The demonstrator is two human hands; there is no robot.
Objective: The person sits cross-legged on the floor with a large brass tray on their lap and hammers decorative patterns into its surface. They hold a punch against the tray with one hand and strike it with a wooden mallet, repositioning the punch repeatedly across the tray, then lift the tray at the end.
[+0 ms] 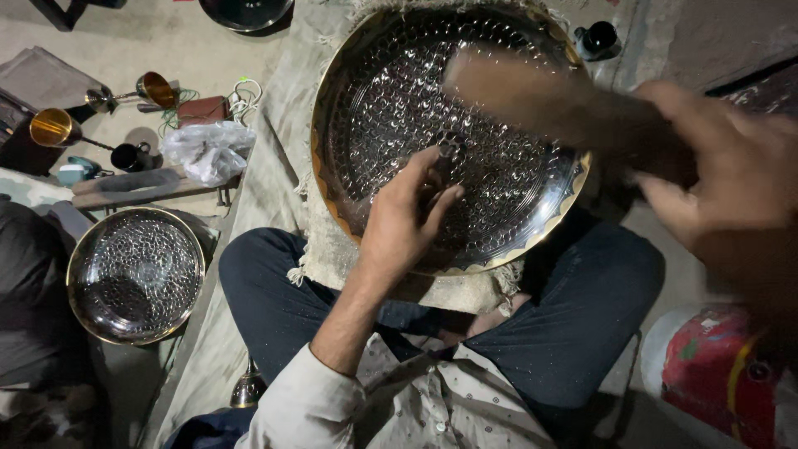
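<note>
Head cam looking straight down at my lap: I'm sitting cross-legged on the floor with a big round hammered metal tray [391, 91] propped on a fringed cloth [332, 249] over my knees. My left hand [407, 218] is pinched shut around a small dark metal punch [450, 150], its tip touching the tray's dimpled face near the middle. My right hand [731, 179] is closed around the handle of a wooden mallet [540, 96], which is blurry and sits above the tray, covering part of its upper right rim. Around me it's pretty cluttered. Off to my left on the floor there's a second, smaller hammered tray [135, 274] with the same dimple pattern, nothing in it. Above that a low wooden bench [145, 189] carries a crumpled plastic bag [208, 150], with a brass cup [51, 127] on a long handle and another brass cup [155, 88] close by, plus a small reddish box [202, 109]. A dark bowl [245, 12] peeks in at the top edge. Bottom right is a red and white container [715, 374]; can't tell what's in it.
</note>
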